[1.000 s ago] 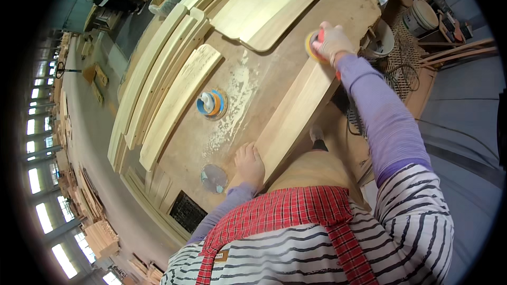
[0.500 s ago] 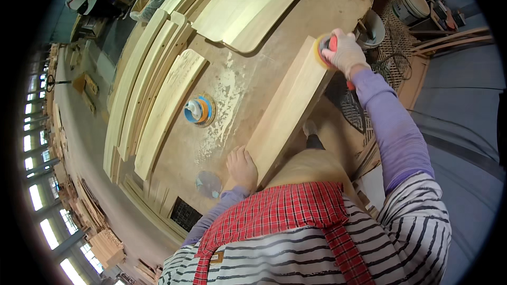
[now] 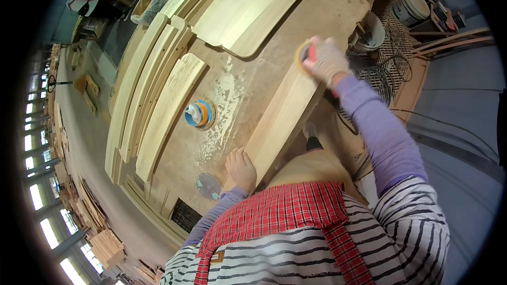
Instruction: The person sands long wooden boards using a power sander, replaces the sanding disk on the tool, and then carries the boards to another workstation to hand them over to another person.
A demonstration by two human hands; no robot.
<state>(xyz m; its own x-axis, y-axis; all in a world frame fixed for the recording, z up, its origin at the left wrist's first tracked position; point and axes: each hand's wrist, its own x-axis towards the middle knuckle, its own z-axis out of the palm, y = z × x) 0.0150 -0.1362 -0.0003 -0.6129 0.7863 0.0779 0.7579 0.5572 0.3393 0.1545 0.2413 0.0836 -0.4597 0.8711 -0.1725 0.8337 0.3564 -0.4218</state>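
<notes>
A pale wooden board (image 3: 282, 111) runs slantwise along the near edge of the workbench. My right hand (image 3: 328, 62), in a light glove and blurred by motion, grips a red-and-black power sander (image 3: 308, 59) with a yellowish pad. The sander is at the board's far end. At the near end, my bare left hand (image 3: 241, 170) lies on the board's left edge, with fingers stretched forward and nothing grasped. A round grey disc (image 3: 208, 186) lies just left of that hand. Farther off stands a white-nozzled bottle inside a blue-and-orange ring of tape (image 3: 199, 113).
Curved wooden rails (image 3: 170, 108) lie at the bench's left, and a wide panel (image 3: 248, 13) at the back. Right of the bench are white buckets (image 3: 411, 6), a perforated mat (image 3: 388, 39) and loose hoses. Another person (image 3: 84, 0) is far off at upper left.
My right hand and the sander have moved left and slightly nearer across the board's far end. My left hand stays at the near end.
</notes>
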